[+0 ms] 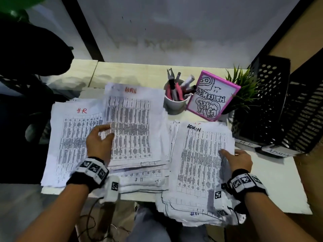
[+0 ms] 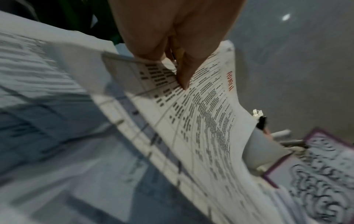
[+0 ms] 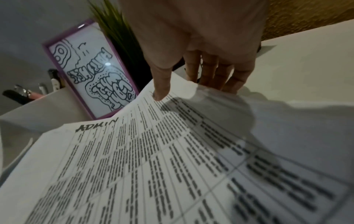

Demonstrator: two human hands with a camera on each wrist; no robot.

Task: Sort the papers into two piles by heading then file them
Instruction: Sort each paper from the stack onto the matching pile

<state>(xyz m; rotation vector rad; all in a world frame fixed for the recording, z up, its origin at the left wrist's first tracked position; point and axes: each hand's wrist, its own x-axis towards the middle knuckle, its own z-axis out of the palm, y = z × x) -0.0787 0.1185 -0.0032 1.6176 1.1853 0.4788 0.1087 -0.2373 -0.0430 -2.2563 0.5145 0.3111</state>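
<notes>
Fingers (image 2: 184, 72) of the left hand (image 1: 98, 143) pinch the left edge of a sheet headed ADMIN in red (image 1: 130, 123), thumb on its printed face and the others under it, so the sheet curls up off the stack below. This red-headed ADMIN sheet lies in the middle of the head view, overlapping an HR sheet (image 1: 70, 135) at centre left. Both rest on a loose, untidy stack of papers (image 1: 143, 179) spread over the tabletop (image 1: 277, 186).

At centre right the right hand (image 1: 239, 160) grasps the right edge of another stack topped by a sheet headed ADMIN in black (image 1: 199, 158). The thumb (image 3: 161, 89) presses on the printed face while the other fingers (image 3: 210, 71) reach beneath the edge, lifting it slightly. This stack hangs over the tabletop's near edge at lower centre.

Behind the papers, at upper centre, stands a white cup (image 1: 174, 103) of pens and pliers, and just right of it a pink-framed doodle (image 1: 212, 96) leans against a small green plant (image 1: 244, 89). At far right sit two black perforated trays (image 1: 286, 109), with labels reading HR (image 1: 246, 143) and ADMIN (image 1: 277, 152) at their fronts.
</notes>
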